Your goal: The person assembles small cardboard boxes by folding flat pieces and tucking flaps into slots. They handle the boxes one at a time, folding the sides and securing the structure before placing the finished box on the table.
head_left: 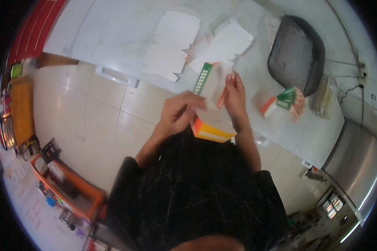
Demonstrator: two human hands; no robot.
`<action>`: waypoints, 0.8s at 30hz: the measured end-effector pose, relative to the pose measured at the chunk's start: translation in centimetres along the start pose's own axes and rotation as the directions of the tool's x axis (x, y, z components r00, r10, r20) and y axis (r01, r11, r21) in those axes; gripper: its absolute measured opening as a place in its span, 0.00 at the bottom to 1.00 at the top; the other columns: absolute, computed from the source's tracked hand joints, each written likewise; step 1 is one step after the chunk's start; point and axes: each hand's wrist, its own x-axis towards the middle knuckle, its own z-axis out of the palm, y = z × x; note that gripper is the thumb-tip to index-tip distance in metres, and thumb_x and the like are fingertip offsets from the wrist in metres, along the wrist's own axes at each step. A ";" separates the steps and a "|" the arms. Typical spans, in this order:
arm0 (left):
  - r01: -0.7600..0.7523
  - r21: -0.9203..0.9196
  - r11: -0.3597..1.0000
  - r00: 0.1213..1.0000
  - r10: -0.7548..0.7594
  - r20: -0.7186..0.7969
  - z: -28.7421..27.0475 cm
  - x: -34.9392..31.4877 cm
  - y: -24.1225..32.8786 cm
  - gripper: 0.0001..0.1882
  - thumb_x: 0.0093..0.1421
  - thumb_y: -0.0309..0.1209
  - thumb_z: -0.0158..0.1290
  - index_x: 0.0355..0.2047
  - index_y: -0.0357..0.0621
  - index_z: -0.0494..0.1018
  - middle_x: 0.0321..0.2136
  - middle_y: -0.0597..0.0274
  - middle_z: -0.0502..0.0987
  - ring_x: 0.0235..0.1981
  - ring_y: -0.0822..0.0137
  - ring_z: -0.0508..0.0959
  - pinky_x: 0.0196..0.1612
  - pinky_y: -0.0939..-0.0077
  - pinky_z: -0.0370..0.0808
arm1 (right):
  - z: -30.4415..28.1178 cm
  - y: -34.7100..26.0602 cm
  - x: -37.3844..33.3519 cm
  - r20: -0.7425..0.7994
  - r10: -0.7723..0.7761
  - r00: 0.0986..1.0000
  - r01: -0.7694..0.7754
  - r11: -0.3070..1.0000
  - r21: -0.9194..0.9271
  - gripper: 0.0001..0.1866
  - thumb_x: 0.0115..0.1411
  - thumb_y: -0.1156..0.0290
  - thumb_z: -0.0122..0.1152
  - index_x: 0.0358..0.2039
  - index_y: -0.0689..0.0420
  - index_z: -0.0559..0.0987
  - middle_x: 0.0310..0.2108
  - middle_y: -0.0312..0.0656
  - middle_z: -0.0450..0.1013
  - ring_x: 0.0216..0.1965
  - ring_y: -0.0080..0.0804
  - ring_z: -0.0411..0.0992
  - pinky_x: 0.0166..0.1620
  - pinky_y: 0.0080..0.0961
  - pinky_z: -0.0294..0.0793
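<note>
A partly folded cardboard food box (pixel 215 133), yellow, orange and green outside and plain inside, is held in front of my torso at the table's near edge. My left hand (pixel 179 113) has its fingers curled on the box's left corner, beside the raised green panel; its fingertips are slightly blurred. At the opposite side my right hand (pixel 235 94) pinches an upright red-orange side flap between thumb and fingers. Beyond the box, flat white cardboard blanks (pixel 171 44) lie on the table, and another blank (pixel 226 44) rests just right of them.
Folded green-and-orange boxes (pixel 284 103) stand on the white table (pixel 113 37) to my right. Behind them are a dark grey tray (pixel 297 54) and a clear plastic packet (pixel 324 97). An orange bin (pixel 67 188) is at lower left, and a metal appliance (pixel 356 161) at far right.
</note>
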 end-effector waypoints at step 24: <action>-0.188 0.246 0.951 0.976 0.151 0.159 24.2 5.5 -6.7 0.07 0.64 0.27 0.52 0.29 0.38 0.70 0.20 0.60 0.70 0.19 0.71 0.68 0.23 0.78 0.65 | -19.8 -1.0 -12.6 -0.374 -0.254 0.892 0.230 0.967 -0.108 0.15 0.66 0.62 0.57 0.40 0.62 0.74 0.31 0.35 0.73 0.34 0.17 0.69 0.40 0.16 0.67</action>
